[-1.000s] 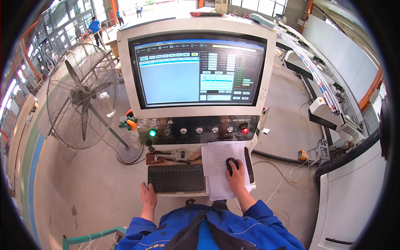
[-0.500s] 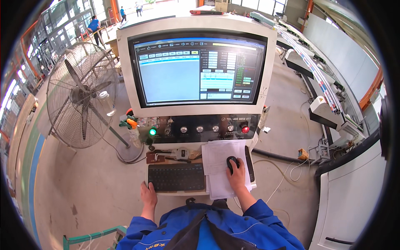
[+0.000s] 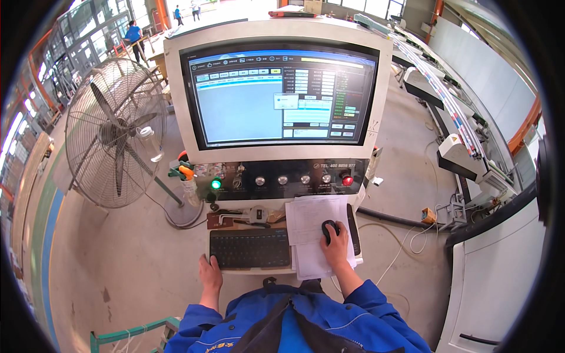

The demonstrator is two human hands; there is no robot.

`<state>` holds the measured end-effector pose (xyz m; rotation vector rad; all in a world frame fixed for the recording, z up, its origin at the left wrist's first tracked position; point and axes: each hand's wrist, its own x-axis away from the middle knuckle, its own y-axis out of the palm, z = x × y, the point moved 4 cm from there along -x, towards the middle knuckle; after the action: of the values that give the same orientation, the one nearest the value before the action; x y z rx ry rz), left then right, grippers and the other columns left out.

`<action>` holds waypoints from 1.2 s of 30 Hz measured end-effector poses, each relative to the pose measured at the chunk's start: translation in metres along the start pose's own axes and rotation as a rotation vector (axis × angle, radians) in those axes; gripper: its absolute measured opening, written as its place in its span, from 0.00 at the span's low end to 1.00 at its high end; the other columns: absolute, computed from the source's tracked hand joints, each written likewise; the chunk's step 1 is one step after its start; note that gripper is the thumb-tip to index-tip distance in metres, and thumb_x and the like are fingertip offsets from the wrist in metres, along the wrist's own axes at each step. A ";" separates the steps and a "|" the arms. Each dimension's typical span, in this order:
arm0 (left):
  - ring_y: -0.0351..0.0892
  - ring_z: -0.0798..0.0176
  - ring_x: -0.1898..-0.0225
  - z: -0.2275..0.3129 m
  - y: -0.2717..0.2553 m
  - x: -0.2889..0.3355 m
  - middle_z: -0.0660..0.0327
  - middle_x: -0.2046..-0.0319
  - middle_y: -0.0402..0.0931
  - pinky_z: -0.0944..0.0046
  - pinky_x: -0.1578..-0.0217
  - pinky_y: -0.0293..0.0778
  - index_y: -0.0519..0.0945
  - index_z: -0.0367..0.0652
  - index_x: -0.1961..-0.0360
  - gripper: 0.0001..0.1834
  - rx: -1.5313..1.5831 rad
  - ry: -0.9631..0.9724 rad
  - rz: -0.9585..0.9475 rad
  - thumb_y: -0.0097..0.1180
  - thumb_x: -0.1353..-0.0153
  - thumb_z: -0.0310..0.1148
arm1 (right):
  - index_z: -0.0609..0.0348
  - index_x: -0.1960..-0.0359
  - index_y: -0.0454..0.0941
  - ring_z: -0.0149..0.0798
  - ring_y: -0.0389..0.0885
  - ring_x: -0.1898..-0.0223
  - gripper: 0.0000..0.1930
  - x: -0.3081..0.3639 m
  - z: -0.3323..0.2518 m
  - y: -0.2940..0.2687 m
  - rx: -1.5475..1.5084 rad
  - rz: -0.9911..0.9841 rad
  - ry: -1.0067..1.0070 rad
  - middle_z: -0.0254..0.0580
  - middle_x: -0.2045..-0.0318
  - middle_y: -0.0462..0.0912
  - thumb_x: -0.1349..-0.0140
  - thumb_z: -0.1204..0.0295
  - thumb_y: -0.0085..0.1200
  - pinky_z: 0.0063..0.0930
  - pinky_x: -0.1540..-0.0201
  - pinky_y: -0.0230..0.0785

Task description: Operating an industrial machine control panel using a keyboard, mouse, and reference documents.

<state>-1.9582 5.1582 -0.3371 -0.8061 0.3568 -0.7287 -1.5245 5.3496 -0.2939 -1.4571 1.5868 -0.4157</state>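
My right hand (image 3: 336, 249) is closed over a black computer mouse (image 3: 329, 228), which sits on white paper sheets (image 3: 315, 262) on the console's shelf. A black keyboard (image 3: 249, 247) lies left of the papers. At the front left corner of the shelf (image 3: 250, 272), my left hand (image 3: 210, 275) grips the edge beside the keyboard, thumb near its corner. Above stands a monitor (image 3: 235, 115) in a pale housing, lit, with a small pop-up box (image 3: 286, 101) near its middle. Under it runs a black button panel (image 3: 271, 191) with a glowing green button (image 3: 216, 183) and a red knob (image 3: 347, 180).
Behind the keyboard lie a tape measure (image 3: 257, 215) and hex keys (image 3: 228, 218). A large floor fan (image 3: 115, 132) stands at left, a white machine cabinet (image 3: 494, 270) at right. Cables (image 3: 393, 259) cross the floor. A person in blue (image 3: 134, 33) stands far off.
A small pop-up box has appeared on the monitor. Both hands keep their places, the right one on the mouse; the view has shifted very slightly.
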 end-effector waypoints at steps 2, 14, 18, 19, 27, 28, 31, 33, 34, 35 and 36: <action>0.73 0.31 0.35 0.000 -0.001 0.000 0.34 0.36 0.74 0.44 0.34 0.70 0.69 0.30 0.31 0.31 -0.016 -0.029 -0.012 0.46 0.20 0.47 | 0.51 0.40 0.80 0.64 0.71 0.35 0.26 0.000 0.000 0.000 0.000 0.010 -0.015 0.60 0.34 0.70 0.43 0.72 0.66 0.54 0.32 0.66; 0.74 0.31 0.36 -0.003 0.002 0.000 0.34 0.38 0.74 0.43 0.35 0.71 0.68 0.29 0.31 0.31 -0.012 -0.006 0.001 0.47 0.21 0.47 | 0.50 0.41 0.80 0.63 0.71 0.35 0.26 0.000 -0.002 -0.003 0.008 0.015 -0.020 0.59 0.35 0.71 0.44 0.72 0.66 0.53 0.31 0.67; 0.74 0.31 0.36 -0.004 0.003 -0.002 0.34 0.38 0.74 0.43 0.35 0.71 0.68 0.29 0.31 0.31 -0.013 0.032 0.013 0.47 0.21 0.47 | 0.49 0.40 0.81 0.63 0.71 0.35 0.26 0.000 -0.004 -0.005 -0.017 0.031 -0.020 0.58 0.35 0.71 0.44 0.72 0.66 0.53 0.32 0.67; 0.74 0.31 0.36 -0.005 0.004 -0.002 0.34 0.38 0.74 0.43 0.35 0.71 0.68 0.29 0.31 0.31 -0.026 0.012 -0.004 0.47 0.21 0.47 | 0.49 0.40 0.81 0.63 0.71 0.35 0.26 -0.001 -0.004 -0.006 -0.036 0.036 -0.015 0.57 0.35 0.71 0.44 0.72 0.66 0.53 0.32 0.67; 0.71 0.31 0.32 -0.010 0.008 -0.005 0.34 0.34 0.71 0.44 0.32 0.68 0.68 0.28 0.30 0.32 0.002 -0.026 -0.014 0.46 0.20 0.47 | 0.47 0.41 0.82 0.61 0.72 0.36 0.26 -0.003 -0.008 -0.008 0.030 0.018 -0.022 0.55 0.36 0.73 0.45 0.72 0.66 0.53 0.32 0.67; 0.71 0.31 0.32 -0.010 0.008 -0.006 0.34 0.34 0.71 0.44 0.32 0.68 0.68 0.28 0.30 0.32 -0.010 -0.028 -0.022 0.46 0.20 0.47 | 0.47 0.41 0.82 0.62 0.72 0.36 0.27 -0.003 -0.008 -0.008 0.046 0.029 -0.014 0.55 0.36 0.73 0.45 0.71 0.66 0.53 0.32 0.67; 0.69 0.31 0.31 -0.012 0.009 -0.006 0.34 0.33 0.70 0.44 0.31 0.67 0.67 0.28 0.29 0.33 -0.024 -0.062 -0.052 0.45 0.19 0.48 | 0.48 0.41 0.82 0.62 0.72 0.36 0.27 -0.002 -0.007 -0.009 0.050 0.038 -0.007 0.54 0.36 0.73 0.47 0.71 0.66 0.54 0.32 0.66; 0.73 0.30 0.34 -0.008 0.006 -0.006 0.32 0.36 0.74 0.43 0.33 0.68 0.69 0.27 0.31 0.32 -0.039 -0.004 0.001 0.44 0.19 0.48 | 0.49 0.41 0.82 0.62 0.71 0.36 0.26 -0.002 -0.006 -0.009 0.042 0.029 -0.001 0.55 0.36 0.72 0.46 0.72 0.66 0.54 0.32 0.65; 0.73 0.30 0.34 -0.008 0.006 -0.005 0.32 0.36 0.74 0.43 0.33 0.68 0.69 0.27 0.31 0.32 -0.043 0.000 -0.002 0.44 0.19 0.48 | 0.50 0.41 0.81 0.62 0.71 0.35 0.26 -0.001 -0.006 -0.009 0.052 0.032 0.003 0.55 0.35 0.72 0.45 0.73 0.66 0.54 0.31 0.64; 0.73 0.30 0.34 -0.007 0.005 -0.005 0.32 0.36 0.74 0.43 0.33 0.68 0.69 0.27 0.31 0.32 -0.047 -0.008 -0.005 0.44 0.19 0.48 | 0.50 0.41 0.81 0.62 0.71 0.35 0.26 -0.001 -0.005 -0.009 0.042 0.022 0.009 0.55 0.35 0.72 0.45 0.73 0.66 0.54 0.31 0.64; 0.73 0.30 0.34 -0.005 0.004 -0.004 0.32 0.36 0.74 0.43 0.33 0.68 0.69 0.27 0.31 0.32 -0.043 0.015 0.002 0.44 0.19 0.48 | 0.50 0.42 0.82 0.62 0.71 0.35 0.26 -0.001 -0.005 -0.009 0.038 0.027 0.003 0.55 0.35 0.72 0.46 0.73 0.66 0.54 0.32 0.65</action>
<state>-1.9621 5.1607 -0.3438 -0.8410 0.3876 -0.7278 -1.5235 5.3471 -0.2837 -1.4053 1.5904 -0.4304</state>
